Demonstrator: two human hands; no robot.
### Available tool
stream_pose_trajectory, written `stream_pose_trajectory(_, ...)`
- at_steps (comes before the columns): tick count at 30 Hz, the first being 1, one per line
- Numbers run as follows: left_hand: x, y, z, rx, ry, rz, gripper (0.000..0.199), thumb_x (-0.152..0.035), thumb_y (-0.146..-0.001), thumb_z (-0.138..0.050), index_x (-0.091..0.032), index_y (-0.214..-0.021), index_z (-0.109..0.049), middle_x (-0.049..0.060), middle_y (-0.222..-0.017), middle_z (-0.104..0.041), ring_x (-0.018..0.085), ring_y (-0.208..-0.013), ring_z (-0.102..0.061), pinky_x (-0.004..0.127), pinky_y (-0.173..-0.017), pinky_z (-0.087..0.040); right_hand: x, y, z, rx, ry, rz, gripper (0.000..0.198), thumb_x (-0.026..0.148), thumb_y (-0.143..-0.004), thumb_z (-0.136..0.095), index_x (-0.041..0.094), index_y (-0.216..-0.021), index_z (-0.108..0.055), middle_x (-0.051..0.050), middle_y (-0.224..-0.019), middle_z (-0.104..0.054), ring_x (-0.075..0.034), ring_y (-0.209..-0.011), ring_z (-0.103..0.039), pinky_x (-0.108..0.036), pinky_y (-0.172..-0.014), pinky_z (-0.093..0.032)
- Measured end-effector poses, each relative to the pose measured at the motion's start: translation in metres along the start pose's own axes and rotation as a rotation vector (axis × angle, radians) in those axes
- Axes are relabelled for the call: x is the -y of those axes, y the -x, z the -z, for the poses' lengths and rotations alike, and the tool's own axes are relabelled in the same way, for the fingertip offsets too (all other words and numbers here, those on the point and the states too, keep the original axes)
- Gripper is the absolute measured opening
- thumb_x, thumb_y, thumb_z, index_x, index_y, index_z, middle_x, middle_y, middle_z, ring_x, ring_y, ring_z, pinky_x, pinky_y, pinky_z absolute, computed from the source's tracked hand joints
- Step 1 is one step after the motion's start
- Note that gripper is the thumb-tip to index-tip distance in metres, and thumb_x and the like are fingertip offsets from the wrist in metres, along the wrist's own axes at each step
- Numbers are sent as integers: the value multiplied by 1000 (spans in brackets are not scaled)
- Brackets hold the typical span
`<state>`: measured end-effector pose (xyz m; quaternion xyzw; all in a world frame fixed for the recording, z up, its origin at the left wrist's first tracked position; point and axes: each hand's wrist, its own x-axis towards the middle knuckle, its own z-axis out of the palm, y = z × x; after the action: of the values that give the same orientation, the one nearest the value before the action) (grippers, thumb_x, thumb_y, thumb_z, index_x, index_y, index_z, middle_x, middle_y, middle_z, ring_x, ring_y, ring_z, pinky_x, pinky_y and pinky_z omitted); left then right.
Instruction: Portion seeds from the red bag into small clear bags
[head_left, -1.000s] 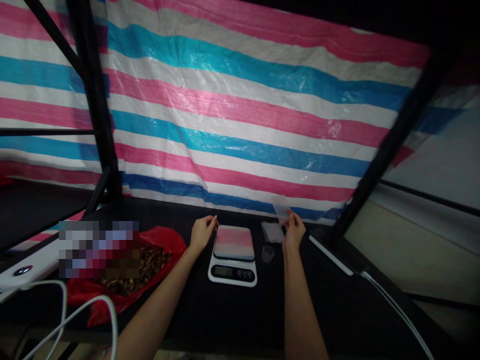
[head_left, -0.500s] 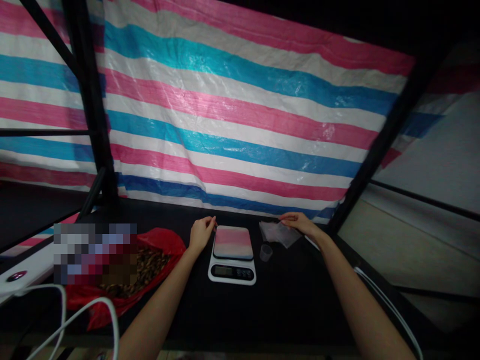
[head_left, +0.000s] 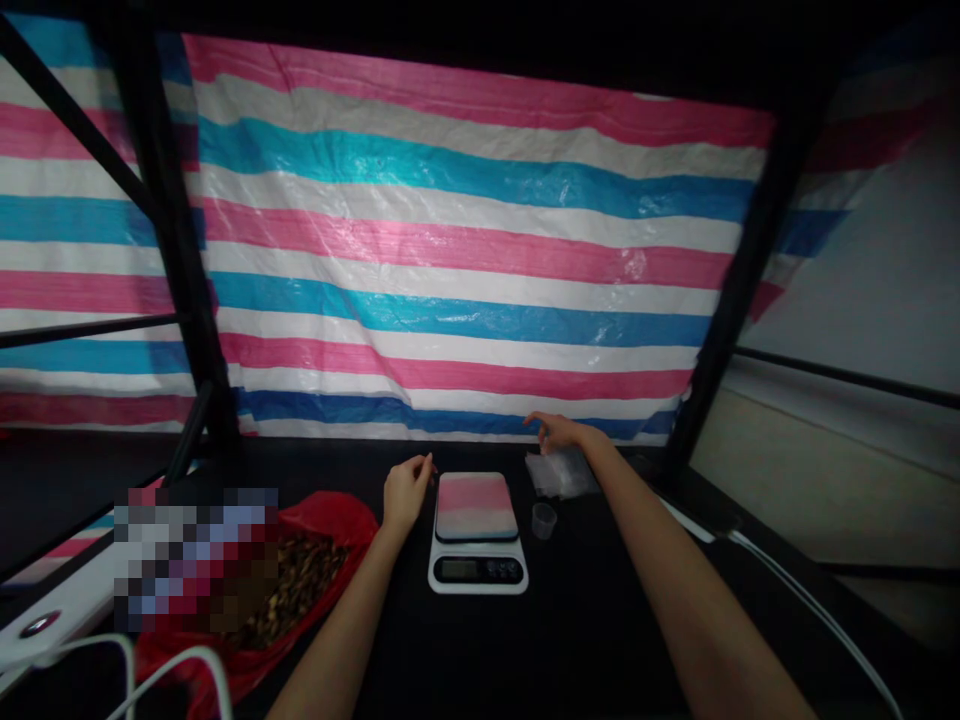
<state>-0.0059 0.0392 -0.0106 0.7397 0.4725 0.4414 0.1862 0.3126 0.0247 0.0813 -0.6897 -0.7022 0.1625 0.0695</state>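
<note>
My left hand (head_left: 407, 495) rests on the black table just left of a white digital kitchen scale (head_left: 478, 570). Its fingers are drawn together near the plate's far left corner; whatever lies between them, if anything, is hidden. The scale's plate reflects pink and white stripes, and its display is too dim to read. Over a small pile of clear plastic bags (head_left: 564, 478), my right hand (head_left: 559, 432) hovers with fingers apart and the index stretched to the left. It holds nothing that I can see. A small clear plastic cup (head_left: 544, 520) stands between scale and bags.
At left lies a red plastic bag (head_left: 352, 515) of small brown pieces (head_left: 307, 575), partly blurred out. White cables (head_left: 202, 655) and a long white device (head_left: 45, 620) are beside it. Another white cable (head_left: 817, 620) runs right. Black posts and a striped tarp (head_left: 450, 240) enclose the back.
My right hand has moved left and up off the right side of the bags, its fingers opening. The bags lie closer together. My left hand stays beside the scale; the view has tilted slightly.
</note>
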Motion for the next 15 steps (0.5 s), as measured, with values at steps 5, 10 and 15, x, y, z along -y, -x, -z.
stream_pose_trajectory(5, 1, -2, 0, -8, 11, 21, 46, -48, -84, -31, -19, -63, -60, -1, -54, -60, 13, -52, -55, 22, -51, -30, -5, -3, -7, -70, -13, -35, 54, 6, -59, -64, 19, -109, -51, -2, -83, -66, -16, -77, -61, -25, -68, -45)
stream_pose_trajectory(10, 0, -2, 1, 0, 2, 35, 46, -48, -84, -31, -19, -64, -61, 0, -55, -60, 13, -53, -55, 22, -51, -30, -5, 4, -22, -281, 73, -95, 51, 27, -70, -61, 20, -118, -45, -10, -111, -57, -27, -105, -50, -43, -85, -37)
stream_pose_trajectory(15, 0, -2, 1, -10, -2, 39, 46, -47, -84, -31, -19, -65, -61, 0, -55, -60, 13, -53, -55, 22, -51, -30, 31, 24, -29, -895, 189, 58, 33, 30, -83, -43, 18, -114, -47, -12, -112, -54, -26, -106, -48, -44, -88, -33)
